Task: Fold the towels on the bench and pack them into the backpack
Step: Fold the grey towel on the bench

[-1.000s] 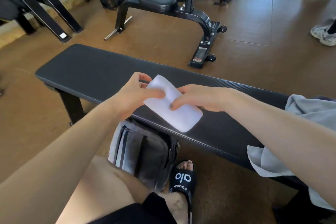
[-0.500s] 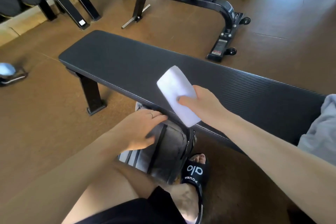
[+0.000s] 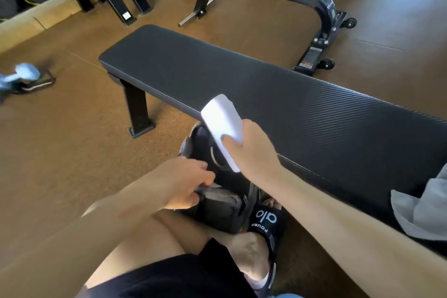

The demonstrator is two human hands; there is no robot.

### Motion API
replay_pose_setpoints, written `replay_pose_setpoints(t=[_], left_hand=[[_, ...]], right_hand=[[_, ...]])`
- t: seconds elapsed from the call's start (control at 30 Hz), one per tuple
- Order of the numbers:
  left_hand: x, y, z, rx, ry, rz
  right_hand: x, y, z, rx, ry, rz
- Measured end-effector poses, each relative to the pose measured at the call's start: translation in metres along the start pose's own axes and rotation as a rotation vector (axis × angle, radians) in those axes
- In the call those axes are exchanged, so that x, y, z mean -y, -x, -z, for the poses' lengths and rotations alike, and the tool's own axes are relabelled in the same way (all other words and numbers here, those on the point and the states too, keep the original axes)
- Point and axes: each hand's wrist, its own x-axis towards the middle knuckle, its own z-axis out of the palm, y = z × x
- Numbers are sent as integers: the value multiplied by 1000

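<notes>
— How far along are you with the packing?

— Partway, I'd judge. You have one small white folded towel (image 3: 222, 129) off the long black padded desk (image 3: 302, 113) and in the air, so that one looks folded and not yet packed. A crumpled grey towel (image 3: 423, 210) lies unfolded at the right end of the desk, hanging over its near edge; that one is left to fold and pack.

— And where are your hands?

— Your right hand (image 3: 251, 152) grips the white towel by its lower end, thumb across the front, fingers wrapped behind, holding it tilted just above the dark grey fabric backpack (image 3: 225, 205) on the floor between the desk and your foot. Your left hand (image 3: 183, 184) is curled on the backpack's top edge and seems to pull the opening wide. I can't tell what is inside.
</notes>
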Motion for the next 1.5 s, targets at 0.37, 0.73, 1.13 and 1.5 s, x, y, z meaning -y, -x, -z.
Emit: replay_pose_setpoints(t=[0.37, 0.73, 1.13, 1.5], left_hand=[[12, 29, -25, -51, 82, -16], [9, 15, -7, -41, 68, -26], [-3, -24, 57, -4, 11, -23], [-139, -118, 148, -228, 571, -260]], right_hand=[[-22, 4, -120, 494, 433, -61], [-44, -2, -122, 803, 363, -209], [-31, -2, -1, 788, 32, -152], [-90, 29, 238, -1, 22, -180]])
